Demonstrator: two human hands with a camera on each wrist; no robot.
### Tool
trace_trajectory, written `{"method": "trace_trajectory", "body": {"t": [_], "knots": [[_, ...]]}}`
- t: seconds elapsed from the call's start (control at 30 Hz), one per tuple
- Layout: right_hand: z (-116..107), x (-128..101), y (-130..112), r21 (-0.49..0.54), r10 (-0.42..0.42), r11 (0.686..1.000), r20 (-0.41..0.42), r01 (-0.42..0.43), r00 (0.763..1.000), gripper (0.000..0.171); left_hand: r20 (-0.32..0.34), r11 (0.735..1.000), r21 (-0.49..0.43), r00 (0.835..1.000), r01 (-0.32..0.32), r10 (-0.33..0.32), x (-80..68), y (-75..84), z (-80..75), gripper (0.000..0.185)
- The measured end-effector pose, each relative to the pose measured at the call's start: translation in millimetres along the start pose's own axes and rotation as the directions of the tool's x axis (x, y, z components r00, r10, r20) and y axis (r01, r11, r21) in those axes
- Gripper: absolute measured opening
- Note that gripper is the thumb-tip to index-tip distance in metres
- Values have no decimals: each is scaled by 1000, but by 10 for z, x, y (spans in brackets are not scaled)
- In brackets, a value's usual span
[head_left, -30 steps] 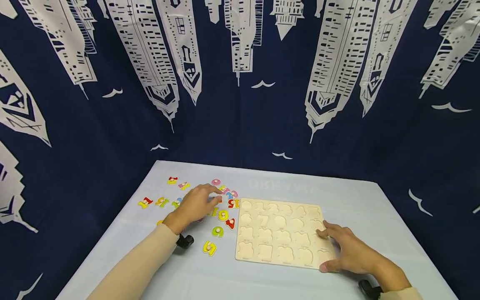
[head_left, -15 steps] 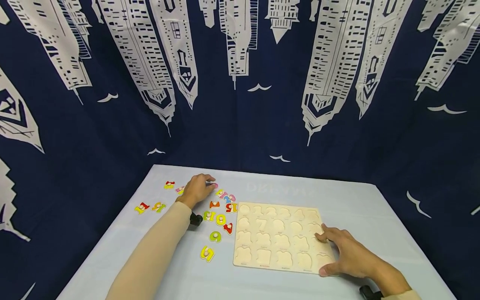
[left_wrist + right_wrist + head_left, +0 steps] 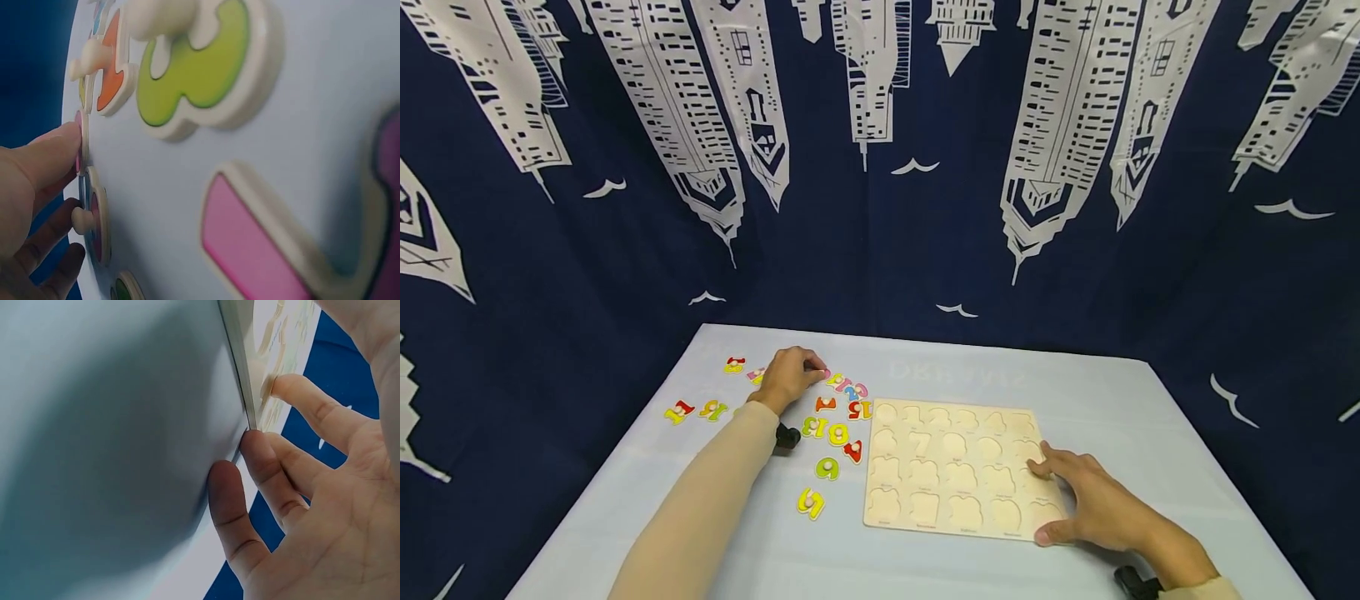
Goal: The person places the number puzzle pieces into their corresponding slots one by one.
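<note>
At the back left of the table, my left hand [image 3: 786,379] pinches a small pink puzzle piece [image 3: 85,140] between thumb and finger, standing at its rim close over the tabletop. The other left fingers hang beside a knobbed piece [image 3: 100,225] in the left wrist view. My right hand [image 3: 1086,500] rests on the right edge of the pale wooden puzzle board [image 3: 940,454]. One fingertip lies on the board's top and the thumb is at its lower right corner; in the right wrist view other fingers [image 3: 228,494] reach down alongside the edge.
Several knobbed number pieces lie loose left of the board, among them a yellow 5 [image 3: 810,503], a green 6 [image 3: 827,468], a red 4 [image 3: 853,451] and a red-yellow 15 [image 3: 860,409]. A dark blue printed cloth [image 3: 880,250] hangs behind the white table [image 3: 820,558].
My left hand has moved up and back from over the middle of the loose pieces to the pink one at the far side, and now pinches it. The right hand stays on the board.
</note>
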State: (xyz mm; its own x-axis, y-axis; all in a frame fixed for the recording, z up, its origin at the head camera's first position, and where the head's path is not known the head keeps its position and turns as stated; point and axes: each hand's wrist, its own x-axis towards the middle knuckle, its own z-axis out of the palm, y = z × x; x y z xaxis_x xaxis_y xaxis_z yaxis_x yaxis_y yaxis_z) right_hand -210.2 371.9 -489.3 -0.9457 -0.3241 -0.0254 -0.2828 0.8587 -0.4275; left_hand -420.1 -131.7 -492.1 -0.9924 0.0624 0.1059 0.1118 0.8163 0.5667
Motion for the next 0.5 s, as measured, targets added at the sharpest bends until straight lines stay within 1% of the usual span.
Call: {"method": "trace_trajectory", "body": {"t": [0.07, 0.2, 0.27, 0.3, 0.4, 0.5], "knots": [[11, 9, 2, 9, -2, 1000, -1, 2, 1000, 110, -18, 1000, -8, 1000, -19, 19, -11, 1, -23, 13], [31, 24, 3, 18, 0, 1000, 1, 0, 1000, 110, -47, 999, -29, 999, -28, 27, -65, 6, -63, 15], [34, 22, 2, 21, 3, 1000, 6, -4, 1000, 110, -58, 998, -36, 997, -53, 51, -96, 18, -78, 16], [33, 18, 2, 22, 4, 1000, 7, -4, 1000, 111, -62, 996, -40, 996, -73, 71, -112, 31, -85, 17], [23, 3, 3, 21, 1, 1000, 0, -1, 1000, 111, -63, 985, -58, 985, -164, 160, -157, 97, -110, 17], [13, -11, 7, 20, -6, 1000, -7, 6, 1000, 110, -36, 964, -94, 969, -247, 244, -196, 184, -112, 17]]}}
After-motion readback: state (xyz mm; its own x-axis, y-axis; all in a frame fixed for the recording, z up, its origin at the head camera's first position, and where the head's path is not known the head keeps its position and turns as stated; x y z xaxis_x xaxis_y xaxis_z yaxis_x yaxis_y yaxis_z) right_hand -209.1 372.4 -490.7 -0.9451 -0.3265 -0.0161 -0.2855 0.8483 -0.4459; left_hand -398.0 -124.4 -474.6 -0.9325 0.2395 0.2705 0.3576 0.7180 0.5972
